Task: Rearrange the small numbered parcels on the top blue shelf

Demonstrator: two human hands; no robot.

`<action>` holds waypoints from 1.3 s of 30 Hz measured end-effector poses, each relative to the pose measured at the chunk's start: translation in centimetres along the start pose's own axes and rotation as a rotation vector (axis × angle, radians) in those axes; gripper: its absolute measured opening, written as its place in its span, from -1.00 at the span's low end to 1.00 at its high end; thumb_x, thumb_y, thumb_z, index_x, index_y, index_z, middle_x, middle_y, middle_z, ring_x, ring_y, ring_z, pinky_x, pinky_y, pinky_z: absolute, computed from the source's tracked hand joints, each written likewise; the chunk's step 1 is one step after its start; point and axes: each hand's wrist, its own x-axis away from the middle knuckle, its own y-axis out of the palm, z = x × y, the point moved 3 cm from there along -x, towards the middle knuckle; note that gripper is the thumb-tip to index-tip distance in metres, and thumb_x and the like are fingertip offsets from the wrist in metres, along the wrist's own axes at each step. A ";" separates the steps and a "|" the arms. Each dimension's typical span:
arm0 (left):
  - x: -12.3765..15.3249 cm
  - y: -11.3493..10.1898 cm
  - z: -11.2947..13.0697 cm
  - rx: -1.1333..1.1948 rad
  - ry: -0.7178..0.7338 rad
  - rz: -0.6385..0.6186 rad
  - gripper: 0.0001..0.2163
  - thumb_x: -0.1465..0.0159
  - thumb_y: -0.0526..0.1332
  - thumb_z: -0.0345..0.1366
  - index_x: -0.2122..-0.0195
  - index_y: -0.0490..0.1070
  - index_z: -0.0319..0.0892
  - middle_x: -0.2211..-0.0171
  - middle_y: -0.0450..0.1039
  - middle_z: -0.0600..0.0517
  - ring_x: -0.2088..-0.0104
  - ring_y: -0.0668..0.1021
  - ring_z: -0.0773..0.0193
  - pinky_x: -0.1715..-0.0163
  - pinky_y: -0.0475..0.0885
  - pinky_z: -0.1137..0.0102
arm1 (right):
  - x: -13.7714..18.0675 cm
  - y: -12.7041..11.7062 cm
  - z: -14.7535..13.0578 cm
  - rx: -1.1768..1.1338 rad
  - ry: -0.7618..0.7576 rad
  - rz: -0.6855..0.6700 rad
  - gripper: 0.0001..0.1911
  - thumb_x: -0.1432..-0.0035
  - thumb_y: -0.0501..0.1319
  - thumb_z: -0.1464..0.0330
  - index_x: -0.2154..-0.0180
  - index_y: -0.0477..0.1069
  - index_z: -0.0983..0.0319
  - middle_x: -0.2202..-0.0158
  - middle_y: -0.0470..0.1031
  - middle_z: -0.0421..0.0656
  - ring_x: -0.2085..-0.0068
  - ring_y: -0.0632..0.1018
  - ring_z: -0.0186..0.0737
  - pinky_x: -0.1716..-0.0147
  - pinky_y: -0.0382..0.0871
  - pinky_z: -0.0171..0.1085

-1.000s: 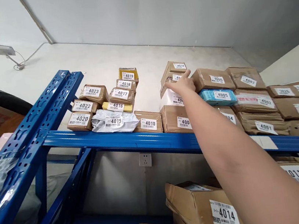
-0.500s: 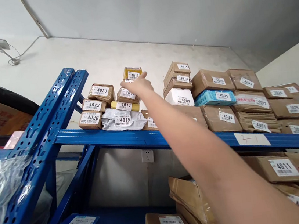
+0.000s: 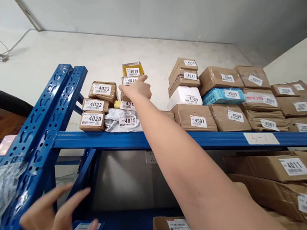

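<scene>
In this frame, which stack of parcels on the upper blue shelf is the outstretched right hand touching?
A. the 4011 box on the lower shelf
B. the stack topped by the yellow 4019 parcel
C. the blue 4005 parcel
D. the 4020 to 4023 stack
B: the right hand rests against the parcels just below the yellow 4019 parcel, its forefinger pointing at the 4018 label.
</scene>
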 end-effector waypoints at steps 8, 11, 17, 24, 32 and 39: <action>-22.1 2.1 5.9 -0.025 -0.001 -0.031 -0.54 -0.26 -0.04 -0.02 -0.13 0.15 -0.10 -0.10 0.03 -0.20 -0.20 0.09 -0.10 -0.25 -0.03 0.00 | -0.4 -1.4 1.0 -0.099 -0.045 0.025 -0.12 0.19 0.34 0.13 -0.09 0.01 0.32 0.07 0.43 0.10 0.03 0.48 0.15 0.15 0.49 0.04; -25.8 3.3 7.7 0.054 -0.091 -0.110 -0.52 -0.24 0.03 -0.11 -0.16 0.14 -0.16 -0.14 0.02 -0.19 -0.21 0.14 -0.04 -0.26 0.03 0.11 | -0.6 -2.2 1.7 -0.134 -0.027 0.042 -0.18 0.21 0.35 0.14 -0.04 0.06 0.31 0.11 0.47 0.05 0.06 0.51 0.12 0.12 0.48 0.01; -26.0 7.0 10.5 -0.102 -0.074 -0.458 -0.38 -0.15 0.10 -0.17 -0.21 0.04 -0.35 -0.17 0.11 -0.29 -0.20 0.22 -0.12 -0.16 0.23 0.13 | -1.1 -3.6 2.7 -0.158 -0.026 0.105 -0.23 0.18 0.33 0.12 -0.01 0.08 0.27 0.10 0.49 0.02 0.11 0.54 0.09 0.14 0.49 -0.01; -25.7 8.4 9.9 -0.066 0.000 -0.387 -0.42 -0.21 -0.08 -0.13 -0.21 0.07 -0.37 -0.14 0.16 -0.34 -0.21 0.23 -0.10 -0.13 0.22 0.12 | -1.5 -6.0 3.3 -0.086 -0.070 0.155 -0.25 0.14 0.32 0.16 -0.02 0.07 0.32 0.02 0.44 0.11 -0.02 0.47 0.17 0.09 0.42 -0.01; -24.5 9.4 9.8 -0.390 0.251 -0.419 -0.48 -0.23 -0.11 0.00 -0.04 0.30 -0.25 0.07 0.38 -0.24 -0.04 0.37 -0.14 -0.09 0.17 0.06 | -1.2 -7.8 6.3 0.066 -0.098 0.245 -0.24 0.13 0.27 0.10 -0.04 0.05 0.28 -0.02 0.40 0.10 -0.02 0.47 0.19 0.12 0.42 0.04; -25.3 9.7 10.3 -0.364 0.272 -0.361 -0.47 -0.24 -0.20 -0.07 0.04 0.38 -0.29 0.12 0.40 -0.27 0.02 0.40 -0.11 -0.03 0.22 0.11 | -0.1 -7.5 7.3 0.094 -0.110 0.251 -0.25 0.14 0.24 0.07 -0.03 0.09 0.29 0.07 0.46 0.10 0.10 0.52 0.17 0.15 0.44 0.09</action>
